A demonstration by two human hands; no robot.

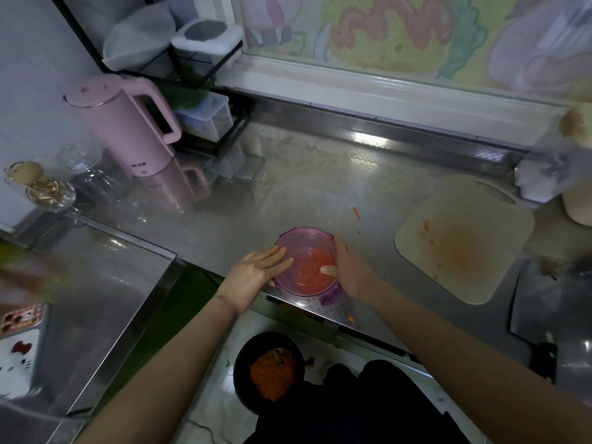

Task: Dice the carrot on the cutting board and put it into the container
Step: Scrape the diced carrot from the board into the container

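With the diced carrot (312, 267) in the container (298, 231) at the counter's (320, 174) front edge, left hand (256, 270) grip apart on the rim and right hand (349, 270) grip clamped on it, any nudge risked tipping it off.

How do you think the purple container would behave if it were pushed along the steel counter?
The container would probably slide easily, since the steel counter looks smooth and shiny. It seems light: translucent plastic with only a shallow layer of diced carrot. Sitting close to the counter's front edge, it might go over.
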